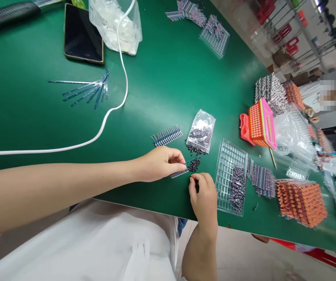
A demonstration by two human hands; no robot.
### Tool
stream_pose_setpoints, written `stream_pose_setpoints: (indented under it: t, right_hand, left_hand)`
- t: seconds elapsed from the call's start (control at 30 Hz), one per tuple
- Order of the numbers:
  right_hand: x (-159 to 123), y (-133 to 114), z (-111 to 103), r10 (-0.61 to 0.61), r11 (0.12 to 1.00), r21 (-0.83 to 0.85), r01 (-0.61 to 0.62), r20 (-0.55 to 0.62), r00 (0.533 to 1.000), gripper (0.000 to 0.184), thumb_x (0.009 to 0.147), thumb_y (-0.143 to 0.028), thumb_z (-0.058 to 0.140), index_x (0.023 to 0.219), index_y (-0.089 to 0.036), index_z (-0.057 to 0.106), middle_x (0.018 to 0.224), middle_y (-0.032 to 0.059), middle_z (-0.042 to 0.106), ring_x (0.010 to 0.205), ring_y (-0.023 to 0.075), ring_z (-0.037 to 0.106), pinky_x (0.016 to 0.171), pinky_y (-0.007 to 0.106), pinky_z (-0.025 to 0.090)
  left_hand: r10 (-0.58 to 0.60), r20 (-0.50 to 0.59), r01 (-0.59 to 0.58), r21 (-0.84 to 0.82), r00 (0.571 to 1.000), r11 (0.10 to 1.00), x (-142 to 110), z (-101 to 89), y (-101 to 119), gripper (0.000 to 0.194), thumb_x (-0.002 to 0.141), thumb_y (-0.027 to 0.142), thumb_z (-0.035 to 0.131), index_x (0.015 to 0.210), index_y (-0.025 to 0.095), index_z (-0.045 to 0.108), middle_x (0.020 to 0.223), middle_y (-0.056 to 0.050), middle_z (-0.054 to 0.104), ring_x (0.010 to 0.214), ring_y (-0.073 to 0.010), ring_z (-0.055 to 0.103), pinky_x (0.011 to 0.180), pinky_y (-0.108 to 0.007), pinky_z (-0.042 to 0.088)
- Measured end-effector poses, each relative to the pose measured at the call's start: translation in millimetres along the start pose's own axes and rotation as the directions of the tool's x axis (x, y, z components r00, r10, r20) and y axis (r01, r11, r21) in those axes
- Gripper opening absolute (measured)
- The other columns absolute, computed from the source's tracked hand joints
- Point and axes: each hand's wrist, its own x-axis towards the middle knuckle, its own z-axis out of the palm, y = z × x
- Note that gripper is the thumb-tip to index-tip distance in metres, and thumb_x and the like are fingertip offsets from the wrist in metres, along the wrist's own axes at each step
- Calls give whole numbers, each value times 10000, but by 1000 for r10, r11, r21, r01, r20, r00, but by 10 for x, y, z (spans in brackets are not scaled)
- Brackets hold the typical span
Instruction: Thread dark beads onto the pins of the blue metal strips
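Note:
My left hand pinches a thin blue circuit-board strip between thumb and fingers. Under those fingertips, another strip of small boards lies on the table. A small heap of dark beads or tiny parts sits just beyond the fingertips. My right hand is closed close by, thumb and index together; whatever is in that pinch is too small to make out. Above the left hand lies a row of small boards with wire legs. A clear plastic bag of dark parts has spilled some at its mouth.
Right of my right hand stands a clear compartment tray holding wired pieces. Beyond are orange stacks, an orange-pink basket and another person's hand. A white cable crosses the green table near a phone and fanned blue strips.

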Motion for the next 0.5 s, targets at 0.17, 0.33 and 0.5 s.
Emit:
stream_pose_setpoints:
  t: [0.17, 0.33, 0.5]
  right_hand:
    - [-26, -103, 23, 47, 994, 98, -38, -95, 994, 88, 933, -154, 531, 886, -198, 592, 837, 20, 588, 766, 149, 569, 705, 293, 486]
    - [-40, -276, -33, 63, 971, 237, 2, -266, 962, 88, 910, -133, 568, 907, -214, 605, 854, 5, 605, 739, 120, 587, 652, 254, 496]
    - [9, -280, -43, -71, 969, 191, 158, -395, 916, 181, 887, -83, 610, 1007, -218, 624, 889, 32, 632, 808, 145, 620, 694, 294, 536]
  left_hand:
    - [39, 48, -41, 47, 998, 998, -29, 14, 14, 234, 865, 381, 619, 882, 158, 685, 827, -29, 740, 767, -174, 654, 678, -254, 469]
    - [113, 128, -108, -40, 985, 993, -99, 51, 39, 218, 883, 343, 617, 954, 156, 704, 984, -58, 771, 931, -197, 693, 815, -281, 503]
    - [162, 96, -151, -111, 982, 982, -160, 104, 26, 214, 887, 325, 635, 958, 137, 708, 952, -59, 770, 881, -175, 694, 815, -277, 524]
